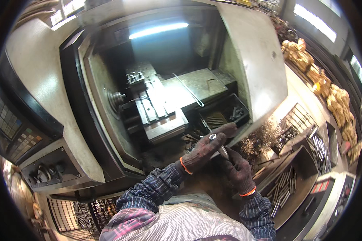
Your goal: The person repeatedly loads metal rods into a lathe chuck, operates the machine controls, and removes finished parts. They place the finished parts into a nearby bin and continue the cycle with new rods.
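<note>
My left hand [207, 148], in a dark knitted work glove with an orange cuff edge, reaches to the right with its fingers close together. A small, shiny round metal piece [212, 137] with a darker centre shows between its thumb and fingers. Just below and to the right, my right hand [240, 172], gloved alike, is closed around a smooth metal rod [224, 152]. The gloves hide most of the rod, and the two hands nearly touch. Beyond them, a thin bar [206, 125] slants over the bottom of the machine opening; whether it joins the rod, I cannot tell.
A lathe's chuck [116, 98] and tool slide [155, 106] sit inside the lit enclosure. A bent hook rod [189, 90] lies on the ledge above a dark parts bin [239, 110]. Metal shavings [265, 134] and a tray of rods [283, 193] are at right; a control panel [18, 130] is at left.
</note>
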{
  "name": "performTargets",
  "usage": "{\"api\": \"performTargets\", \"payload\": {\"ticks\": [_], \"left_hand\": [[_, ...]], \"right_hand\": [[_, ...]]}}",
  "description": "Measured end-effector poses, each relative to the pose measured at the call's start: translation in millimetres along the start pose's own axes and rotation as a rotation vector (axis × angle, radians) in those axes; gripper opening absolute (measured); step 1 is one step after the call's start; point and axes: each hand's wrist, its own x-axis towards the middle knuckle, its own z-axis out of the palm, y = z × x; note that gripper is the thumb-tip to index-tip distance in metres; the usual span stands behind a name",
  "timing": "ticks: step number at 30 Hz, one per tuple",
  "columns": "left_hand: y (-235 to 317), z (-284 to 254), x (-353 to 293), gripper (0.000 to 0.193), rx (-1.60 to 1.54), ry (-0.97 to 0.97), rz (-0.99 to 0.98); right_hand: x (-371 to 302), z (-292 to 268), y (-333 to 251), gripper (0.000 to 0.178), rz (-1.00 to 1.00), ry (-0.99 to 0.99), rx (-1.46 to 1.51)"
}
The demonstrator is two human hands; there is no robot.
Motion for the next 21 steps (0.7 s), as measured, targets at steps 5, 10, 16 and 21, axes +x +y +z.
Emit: {"api": "performTargets", "payload": {"ticks": [5, 10, 16, 21], "left_hand": [[-1, -130, 21, 0.074, 0.550, 0.481, -0.032], [21, -295, 56, 0.056, 1.703, 0.781, -0.187], [42, -385, 61, 0.061, 1.811, 0.935, -0.781], [5, -362, 25, 0.044, 2.005, 0.874, -0.554]], "right_hand": [[65, 17, 38, 0.035, 0.039, 0.059, 0.049], [109, 10, 83, 0.028, 0.065, -0.101, 0.037], [129, -6, 121, 0.036, 0.224, -0.247, 0.059], [137, -13, 157, 0.033, 0.324, -0.311, 0.001]]}}
